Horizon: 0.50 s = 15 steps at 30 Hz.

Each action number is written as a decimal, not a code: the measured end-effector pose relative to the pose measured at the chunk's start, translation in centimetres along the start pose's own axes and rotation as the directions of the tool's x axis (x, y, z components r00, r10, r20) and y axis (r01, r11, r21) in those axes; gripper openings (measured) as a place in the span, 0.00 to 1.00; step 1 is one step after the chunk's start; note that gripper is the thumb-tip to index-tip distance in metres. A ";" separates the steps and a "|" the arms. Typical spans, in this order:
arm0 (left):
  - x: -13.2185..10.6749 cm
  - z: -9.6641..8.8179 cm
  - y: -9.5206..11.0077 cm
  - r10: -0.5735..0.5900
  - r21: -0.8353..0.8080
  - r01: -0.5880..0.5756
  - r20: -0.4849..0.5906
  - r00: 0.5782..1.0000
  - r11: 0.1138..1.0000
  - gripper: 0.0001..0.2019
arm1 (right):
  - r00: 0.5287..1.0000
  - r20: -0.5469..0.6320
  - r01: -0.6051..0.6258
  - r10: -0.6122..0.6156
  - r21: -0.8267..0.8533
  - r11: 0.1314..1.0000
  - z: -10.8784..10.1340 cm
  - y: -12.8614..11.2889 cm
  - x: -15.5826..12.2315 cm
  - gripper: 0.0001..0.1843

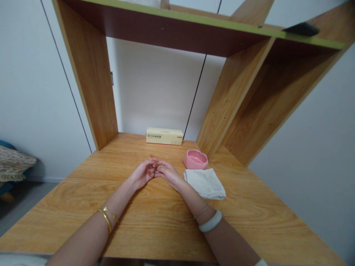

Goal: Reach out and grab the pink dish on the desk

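The folded white cloth (205, 183) lies flat on the light wooden surface (155, 221), just to the right of the right hand (168, 174) and not touched by it. Its far edge meets or nearly meets the small pink faceted bowl (195, 159) that stands upright behind it.

Both hands rest on the surface in the middle. The left hand (142, 173) and the right hand are loosely curled, with their fingertips brought together. No object shows in either, and only reddish nails are visible where the fingers meet.

Judging from this layout, the cloth would be limp. It would be best lifted by a corner or a folded edge, on the near side so the bowl is not nudged. The right hand has the shorter path to both.

Farther back, a long cream cardboard box (164, 136) with red print lies against the white wall, well apart from the hands. A slanted wooden shelf frame (91, 81) rises on both sides, and a dark object (301, 29) lies on its green-edged top board. A gold bangle (105, 219) is on the left wrist. A pale bangle (210, 222) and a thin chain (202, 211) are on the right wrist.
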<state>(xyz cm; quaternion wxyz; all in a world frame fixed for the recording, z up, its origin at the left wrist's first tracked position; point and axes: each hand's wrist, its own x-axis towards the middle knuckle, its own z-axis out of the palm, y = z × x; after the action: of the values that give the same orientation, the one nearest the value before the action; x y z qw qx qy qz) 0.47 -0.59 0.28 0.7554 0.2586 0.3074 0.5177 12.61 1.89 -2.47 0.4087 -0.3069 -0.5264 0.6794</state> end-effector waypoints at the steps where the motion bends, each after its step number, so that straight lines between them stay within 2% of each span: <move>1: 0.0 0.0 0.0 -0.001 0.000 0.001 0.000 1.000 1.000 0.03 | 1.000 -0.001 0.002 -0.002 0.001 1.000 0.0 0.0 0.0 0.08; 15: 0.2 -0.2 -0.1 0.001 0.003 -0.001 0.005 1.000 1.000 0.03 | 1.000 0.000 0.000 0.000 0.001 1.000 0.0 -0.1 -0.1 0.09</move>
<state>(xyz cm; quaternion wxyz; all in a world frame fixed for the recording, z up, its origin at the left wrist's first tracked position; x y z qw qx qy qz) 0.40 -0.45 0.04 0.7554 0.2611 0.3063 0.5171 12.65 1.83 -2.35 0.4087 -0.3065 -0.5260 0.6799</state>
